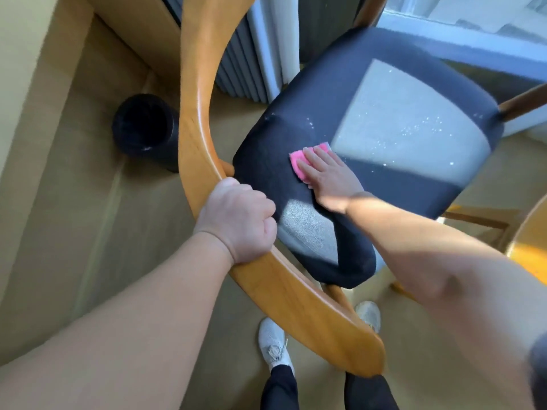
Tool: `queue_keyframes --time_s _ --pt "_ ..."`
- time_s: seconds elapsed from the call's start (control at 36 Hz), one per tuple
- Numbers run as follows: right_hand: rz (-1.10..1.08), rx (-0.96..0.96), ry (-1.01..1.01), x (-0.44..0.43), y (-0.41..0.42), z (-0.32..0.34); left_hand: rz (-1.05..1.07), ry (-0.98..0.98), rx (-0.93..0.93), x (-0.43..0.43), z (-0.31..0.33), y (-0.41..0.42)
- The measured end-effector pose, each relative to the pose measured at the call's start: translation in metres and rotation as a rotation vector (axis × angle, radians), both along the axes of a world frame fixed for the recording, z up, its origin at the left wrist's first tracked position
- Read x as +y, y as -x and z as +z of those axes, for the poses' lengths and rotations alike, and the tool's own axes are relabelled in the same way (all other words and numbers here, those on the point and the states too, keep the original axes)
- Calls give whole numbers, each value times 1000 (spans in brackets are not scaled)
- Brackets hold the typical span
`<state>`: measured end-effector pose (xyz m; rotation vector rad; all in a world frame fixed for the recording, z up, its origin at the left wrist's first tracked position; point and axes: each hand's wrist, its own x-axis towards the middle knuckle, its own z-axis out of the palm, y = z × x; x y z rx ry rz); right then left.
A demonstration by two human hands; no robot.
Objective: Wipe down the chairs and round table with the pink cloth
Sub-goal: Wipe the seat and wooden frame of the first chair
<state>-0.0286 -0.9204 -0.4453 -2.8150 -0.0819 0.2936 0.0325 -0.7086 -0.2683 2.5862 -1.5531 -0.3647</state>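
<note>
Head view, looking down. Chair (266, 276) is tilted toward the camera, with its curved wooden backrest rail (195, 113) sweeping from the top centre to the bottom centre. Left hand (236, 223) is clenched round the rail partway along, fingers wrapped under the wood and knuckles up. Right hand (328, 176) lies flat on the dark navy seat cushion (325, 108), fingers (316, 155) straight and close together, pressing the pink cloth (297, 161) against the fabric. The cloth sits on the seat's rail-side half, mostly covered by the fingers; pink shows past the fingertips and along the outer edge of the hand. Two sunlit patches on the cushion: a large one beyond the right hand, scattered with white specks, and a smaller one just beside the left hand's knuckles. Rim of the round surface (529, 250), yellow-orange wood, enters at the right edge, near the right forearm and apart from the chair. Black cylindrical bin (145, 128) stands on the tan floor (88, 232) left of the rail, open top toward the camera. Pleated grey panel (236, 69) is behind the chair. Two white shoes (272, 344) show at the bottom, one partly hidden by the rail.
</note>
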Motion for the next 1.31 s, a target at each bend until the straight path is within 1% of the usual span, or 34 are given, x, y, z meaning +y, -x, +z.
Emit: queue_keyframes --time_s 0.11,0.22,0.31,0.39,0.42,0.53,0.61,0.69,0.83,1.0,1.08,1.17,1.31 --pt "-82 16 3 -3 67 4 5 -7 -18 1 -2 2" --pt "-183 -36 -24 0 123 8 8 -19 -19 1 -2 3" --pt "-234 42 13 4 156 3 13 -22 -34 2 -2 3" --pt "-302 136 -3 8 184 0 11 -35 -46 3 -2 3" --pt "-315 138 -2 9 194 0 9 -32 -44 3 -2 2" --pt "-381 63 10 16 228 -2 25 -23 -28 4 -2 3" --pt "-399 51 23 16 232 -4 36 -28 -32 3 -2 4" --pt "-342 -7 47 12 223 -5 59 -40 -41 3 -1 2" --pt "-279 10 47 6 187 -9 97 -62 -27 4 -3 2" --pt "-199 -63 15 6 92 -4 129 -62 -38 4 -3 1" --pt "-70 -58 49 11 41 -4 149 -66 -41 4 -4 1" --pt "7 -64 59 17 -8 -4 176 -35 -48 4 -5 0" --pt "31 -47 80 32 -78 -4 205 -18 -37 5 -6 -2"
